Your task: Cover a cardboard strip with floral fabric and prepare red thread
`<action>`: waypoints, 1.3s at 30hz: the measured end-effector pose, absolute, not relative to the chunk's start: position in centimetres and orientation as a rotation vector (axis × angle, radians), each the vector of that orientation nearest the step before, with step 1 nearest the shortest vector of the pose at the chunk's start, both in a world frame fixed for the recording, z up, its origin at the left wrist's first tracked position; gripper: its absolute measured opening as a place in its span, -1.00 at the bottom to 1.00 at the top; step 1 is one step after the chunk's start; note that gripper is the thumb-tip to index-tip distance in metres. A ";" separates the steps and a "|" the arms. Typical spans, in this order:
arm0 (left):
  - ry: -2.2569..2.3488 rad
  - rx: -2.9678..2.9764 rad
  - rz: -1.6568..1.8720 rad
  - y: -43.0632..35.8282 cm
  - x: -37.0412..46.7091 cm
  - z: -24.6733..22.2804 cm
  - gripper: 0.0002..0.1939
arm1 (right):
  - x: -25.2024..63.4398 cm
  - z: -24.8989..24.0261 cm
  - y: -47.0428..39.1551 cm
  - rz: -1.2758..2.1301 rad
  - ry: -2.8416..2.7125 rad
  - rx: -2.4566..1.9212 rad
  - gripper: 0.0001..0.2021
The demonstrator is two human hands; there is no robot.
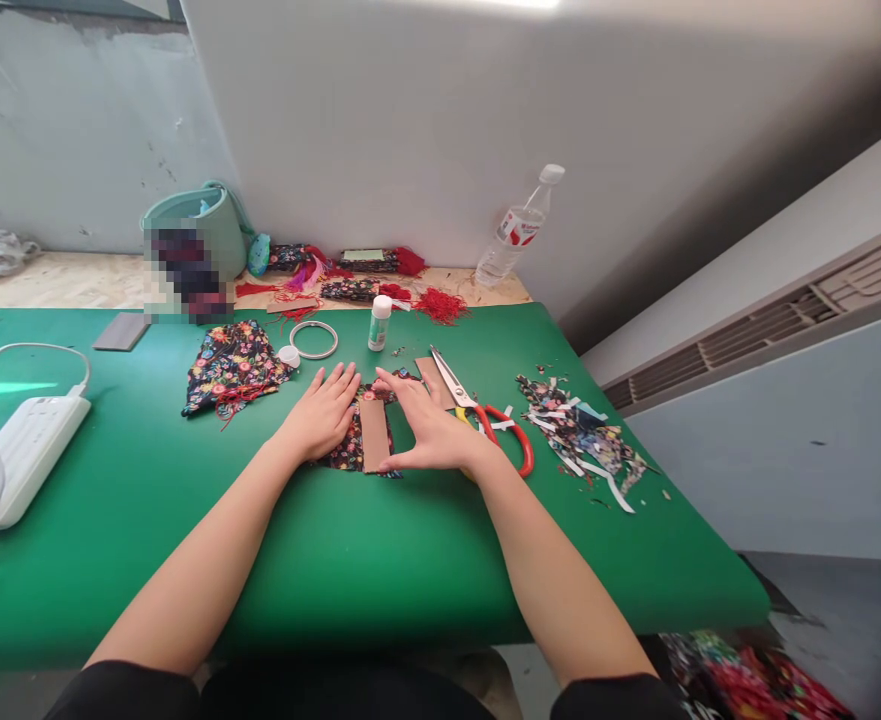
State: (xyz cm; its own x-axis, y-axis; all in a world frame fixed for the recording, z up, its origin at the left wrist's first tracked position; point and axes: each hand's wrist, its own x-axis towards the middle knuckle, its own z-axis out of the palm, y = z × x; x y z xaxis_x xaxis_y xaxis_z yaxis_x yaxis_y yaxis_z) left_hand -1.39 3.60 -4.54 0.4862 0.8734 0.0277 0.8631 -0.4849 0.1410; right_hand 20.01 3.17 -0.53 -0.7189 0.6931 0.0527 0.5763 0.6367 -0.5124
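Note:
My left hand (327, 412) lies flat, fingers stretched out, on a dark floral fabric piece (345, 452). On that fabric rests a brown cardboard strip (375, 437). My right hand (429, 425) is spread beside the strip, its thumb near the lower end and its fingertips at the fabric's upper edge; whether the thumb touches the strip I cannot tell. Close by on the right are scissors (485, 405) with red handles, partly over another cardboard piece (435, 382). A glue stick (380, 322) stands behind my hands, and its white cap (288, 356) is near a roll of tape (314, 340).
More floral fabric (234, 370) with red cord lies at left. A white power strip (24, 460) and its cable occupy the left edge. Fabric scraps (586, 435) are heaped at right. Behind stand a water bottle (515, 235), red tassels (441, 306) and a mint-green bag (219, 235).

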 end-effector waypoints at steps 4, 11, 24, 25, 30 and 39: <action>1.535 2.619 0.153 3.6 -1.4 -4.6 -0.43 | 20.0 -0.4 3.2 0.690 -2.641 -1.017 0.14; 1.543 2.626 0.192 3.6 -1.4 -5.0 -0.44 | 19.7 -1.3 3.1 0.669 -2.716 -1.027 0.19; 1.542 2.613 0.214 3.5 -1.4 -5.0 -0.43 | 19.7 -0.9 3.1 0.641 -2.670 -0.978 0.16; 1.544 2.607 0.219 3.6 -1.4 -5.1 -0.43 | 19.7 -1.0 3.1 0.660 -2.676 -0.980 0.18; 1.543 2.592 0.233 3.6 -1.4 -5.2 -0.41 | 19.6 -1.3 3.1 0.713 -2.672 -0.992 0.20; 1.545 2.580 0.222 3.5 -1.3 -4.7 -0.41 | 20.1 -0.8 3.5 0.588 -2.591 -1.105 -0.04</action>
State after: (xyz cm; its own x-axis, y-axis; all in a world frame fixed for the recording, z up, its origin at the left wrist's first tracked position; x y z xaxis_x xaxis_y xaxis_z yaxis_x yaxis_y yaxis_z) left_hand -1.31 3.54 -4.74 0.4663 0.8825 0.0607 0.8640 -0.4691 0.1831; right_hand 20.08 3.51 -0.83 -0.6753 0.7331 0.0808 0.6263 0.6278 -0.4621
